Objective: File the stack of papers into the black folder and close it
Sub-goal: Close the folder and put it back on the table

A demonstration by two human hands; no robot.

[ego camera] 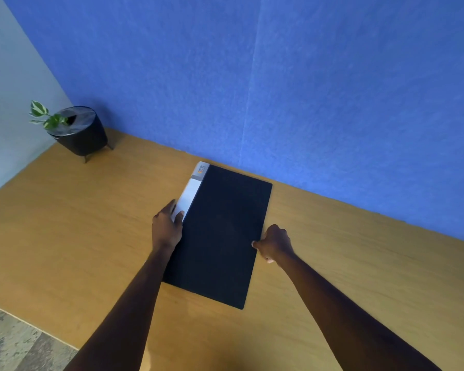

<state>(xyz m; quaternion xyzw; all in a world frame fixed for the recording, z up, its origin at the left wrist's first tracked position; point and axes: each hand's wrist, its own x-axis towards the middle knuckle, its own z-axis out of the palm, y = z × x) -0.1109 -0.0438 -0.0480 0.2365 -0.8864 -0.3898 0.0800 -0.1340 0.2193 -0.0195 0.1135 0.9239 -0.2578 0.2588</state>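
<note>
The black folder (220, 234) lies flat and closed on the wooden table (78, 236), its white-labelled spine on the left. My left hand (168, 227) rests against the spine, thumb on the white label. At the folder's right edge, my right hand (275, 243) has its fingers curled and its thumb pressed on the cover's edge. No loose papers are visible.
A black round pot with a small green plant (77, 128) stands at the table's far left corner. A blue wall (279, 89) runs along the back edge just behind the folder. The table's near-left edge drops to the floor (16, 344).
</note>
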